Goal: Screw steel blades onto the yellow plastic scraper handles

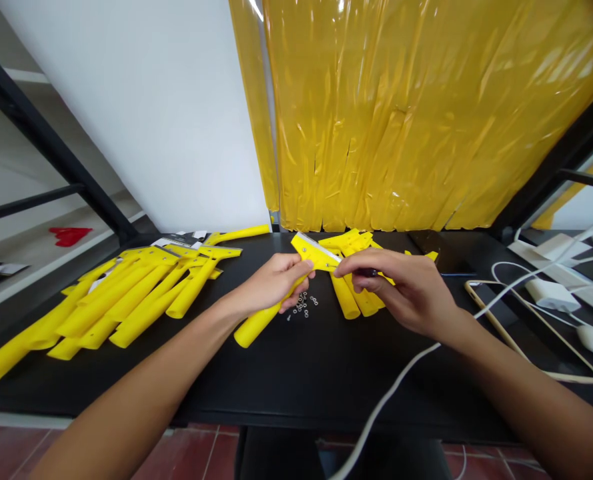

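Note:
In the middle, my left hand [279, 281] is closed round the neck of a yellow scraper [259, 325], whose wide head with a metal strip and screws points up and right. My right hand [401, 283] is closed on a small dark tool [367, 272], mostly hidden in the fingers; its index fingertip meets the right end of the scraper head. Below the hands, several small nuts and screws [302, 305] lie on the black table [296, 373]. More yellow scrapers [346, 293] lie behind my right hand, partly covered by it.
A large pile of yellow scrapers [136, 293] covers the table's left side. At right lie a phone [531, 327] with a pale frame, a white charger [552, 294] and white cables, one crossing the front edge. A yellow plastic curtain [401, 120] hangs behind.

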A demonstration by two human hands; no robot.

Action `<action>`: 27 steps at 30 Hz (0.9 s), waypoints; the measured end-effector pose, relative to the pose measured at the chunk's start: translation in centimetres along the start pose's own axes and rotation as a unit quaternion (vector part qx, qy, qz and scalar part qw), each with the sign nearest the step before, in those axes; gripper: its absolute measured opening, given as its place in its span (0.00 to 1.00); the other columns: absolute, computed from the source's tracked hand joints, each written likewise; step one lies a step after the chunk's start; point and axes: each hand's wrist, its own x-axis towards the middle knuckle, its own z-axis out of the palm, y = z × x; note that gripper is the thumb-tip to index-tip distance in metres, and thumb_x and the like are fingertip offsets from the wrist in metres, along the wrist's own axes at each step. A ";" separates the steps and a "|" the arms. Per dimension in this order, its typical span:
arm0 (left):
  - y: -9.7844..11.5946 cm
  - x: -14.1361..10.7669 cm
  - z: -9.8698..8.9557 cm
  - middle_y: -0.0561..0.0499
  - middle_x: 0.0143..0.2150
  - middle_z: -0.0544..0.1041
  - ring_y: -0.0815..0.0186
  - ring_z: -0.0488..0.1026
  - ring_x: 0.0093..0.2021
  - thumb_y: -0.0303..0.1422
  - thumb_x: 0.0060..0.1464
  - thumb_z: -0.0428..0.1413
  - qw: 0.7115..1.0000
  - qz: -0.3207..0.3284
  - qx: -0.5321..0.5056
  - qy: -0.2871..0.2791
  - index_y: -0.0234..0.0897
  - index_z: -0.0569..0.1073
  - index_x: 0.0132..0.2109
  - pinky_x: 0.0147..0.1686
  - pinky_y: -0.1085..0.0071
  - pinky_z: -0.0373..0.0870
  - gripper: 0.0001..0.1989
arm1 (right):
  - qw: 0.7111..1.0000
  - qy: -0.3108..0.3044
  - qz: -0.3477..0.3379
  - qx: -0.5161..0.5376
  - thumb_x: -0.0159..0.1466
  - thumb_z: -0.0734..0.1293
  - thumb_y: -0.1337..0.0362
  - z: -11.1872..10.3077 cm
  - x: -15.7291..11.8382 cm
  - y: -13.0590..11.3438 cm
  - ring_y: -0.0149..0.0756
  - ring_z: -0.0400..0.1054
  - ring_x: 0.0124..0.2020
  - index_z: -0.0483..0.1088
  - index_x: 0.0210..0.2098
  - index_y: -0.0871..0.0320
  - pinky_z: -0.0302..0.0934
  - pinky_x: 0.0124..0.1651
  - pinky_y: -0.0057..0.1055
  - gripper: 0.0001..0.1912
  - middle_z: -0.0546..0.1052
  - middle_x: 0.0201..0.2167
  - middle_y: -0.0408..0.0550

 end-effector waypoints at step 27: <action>-0.7 0.1 -0.2 0.55 0.24 0.68 0.74 0.62 0.15 0.44 0.61 0.54 0.968 -0.118 -0.156 -0.157 0.34 0.71 0.39 0.13 0.76 0.59 0.16 | 0.932 0.110 0.127 0.321 0.69 0.65 0.56 1.2 0.7 0.5 0.29 0.64 0.27 0.73 0.40 0.54 0.63 0.26 0.28 0.09 0.71 0.34 0.45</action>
